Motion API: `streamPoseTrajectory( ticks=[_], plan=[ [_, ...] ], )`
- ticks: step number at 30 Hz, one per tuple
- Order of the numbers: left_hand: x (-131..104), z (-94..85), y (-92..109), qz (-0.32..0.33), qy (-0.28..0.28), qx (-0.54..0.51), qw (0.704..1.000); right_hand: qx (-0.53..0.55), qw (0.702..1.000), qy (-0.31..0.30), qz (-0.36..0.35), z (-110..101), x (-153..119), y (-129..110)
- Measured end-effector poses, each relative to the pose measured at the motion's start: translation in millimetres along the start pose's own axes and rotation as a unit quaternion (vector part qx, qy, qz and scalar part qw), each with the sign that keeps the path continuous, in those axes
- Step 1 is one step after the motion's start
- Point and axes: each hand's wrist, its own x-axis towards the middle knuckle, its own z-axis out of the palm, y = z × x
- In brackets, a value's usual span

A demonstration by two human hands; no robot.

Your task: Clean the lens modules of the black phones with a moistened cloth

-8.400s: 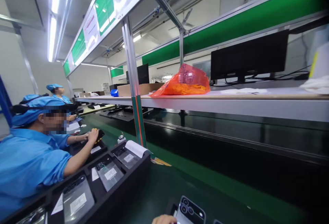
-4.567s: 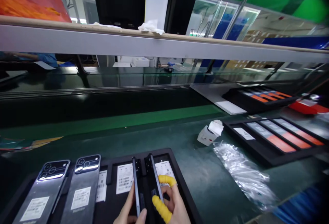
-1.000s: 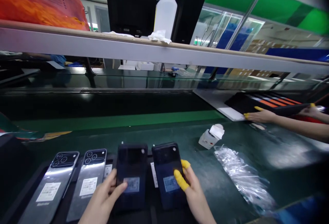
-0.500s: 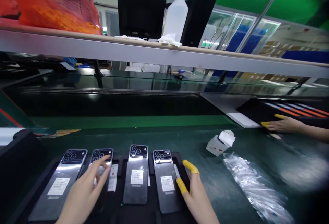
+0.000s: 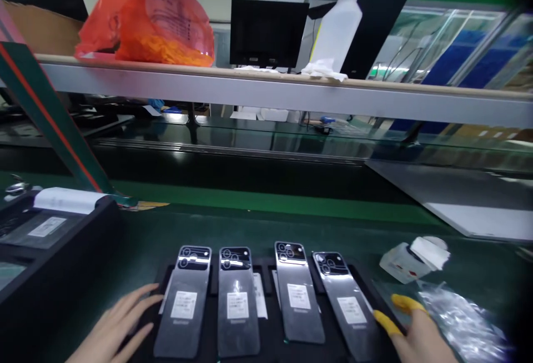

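Several grey smartphones [image 5: 237, 324] lie back side up in a row on a black tray [image 5: 270, 346], each with a white label and a camera block at its top. My left hand [image 5: 119, 327] is at the tray's left edge, next to the leftmost phone [image 5: 182, 307]; its fingers are stretched and apart. At the tray's right edge is my right hand [image 5: 416, 332], with yellow finger covers on thumb and forefinger. These two fingers are spread, the thumb close to the rightmost phone [image 5: 352, 310]. Whether either hand presses on the tray I cannot tell.
Right of the tray stand a small white box [image 5: 412, 260] with tissue-like paper and clear plastic bags [image 5: 462, 324]. Another black tray [image 5: 79, 246] holds a phone at left. A shelf [image 5: 266, 88] with orange bags [image 5: 166, 30] and a white bottle [image 5: 335, 30] spans the back.
My left hand has left the second phone and moved to the tray's left edge. My right hand stays by the right edge. The view has turned left; another person's hand is out of sight.
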Motion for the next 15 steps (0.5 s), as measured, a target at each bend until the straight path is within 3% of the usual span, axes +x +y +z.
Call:
streamPoseTrajectory(
  ticks=[3, 4, 7, 9, 11, 15],
  plan=[
    [-8.8, 6.7, 14.9, 0.046, -0.068, 0.030, 0.996, 0.059, 0.998, -0.025, 0.008, 1.5, -18.5, -30.1],
    [-9.3, 4.4, 20.6, 0.056, -0.091, 0.033, 0.994, 0.119, 0.990, -0.077, 0.002, 5.4, -30.6, -44.8],
    [-3.0, -12.7, 36.9, 0.064, -0.143, 0.029, 0.987, 0.262, 0.926, -0.257, -0.092, 21.6, -72.1, -93.2],
    [5.5, -26.3, 46.2, 0.060, -0.153, 0.030, 0.986, 0.303, 0.882, -0.318, -0.171, 30.0, -94.2, -123.0],
    [14.7, -36.0, 53.8, 0.059, -0.162, 0.034, 0.984, 0.333, 0.848, -0.339, -0.236, 33.5, -107.3, -147.5],
    [29.8, -40.4, 62.1, 0.089, -0.194, 0.037, 0.976, 0.320, 0.814, -0.349, -0.337, 36.3, -117.1, -178.1]
  ],
)
